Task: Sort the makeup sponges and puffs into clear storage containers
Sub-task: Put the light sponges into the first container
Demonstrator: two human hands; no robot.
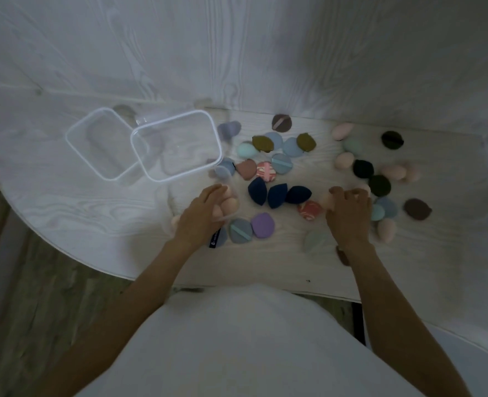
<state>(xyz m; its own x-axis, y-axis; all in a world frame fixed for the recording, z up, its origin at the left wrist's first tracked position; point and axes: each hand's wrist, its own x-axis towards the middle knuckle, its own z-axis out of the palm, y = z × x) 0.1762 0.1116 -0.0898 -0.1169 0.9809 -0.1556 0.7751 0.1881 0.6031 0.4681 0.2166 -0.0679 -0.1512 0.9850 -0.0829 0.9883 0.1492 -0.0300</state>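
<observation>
Many sponges and puffs lie scattered on the white table (280, 265). My left hand (201, 216) holds a small clear container (228, 200) with peach sponges inside it. My right hand (350, 214) has curled fingers over a peach sponge (327, 200) beside a red marbled puff (310, 210). Three dark blue sponges (277, 194) lie between my hands. A purple puff (262, 224) and a grey-blue puff (240, 230) sit near my left wrist. Two empty clear containers, one rectangular (176, 144) and one square (99, 144), stand at the left.
Black puffs (378, 184), pink sponges (393, 171), olive puffs (305, 142) and light blue puffs (282, 163) spread across the back and right. A brown puff (417, 209) lies far right. The wall rises right behind the table. The table's curved edge runs at the lower left.
</observation>
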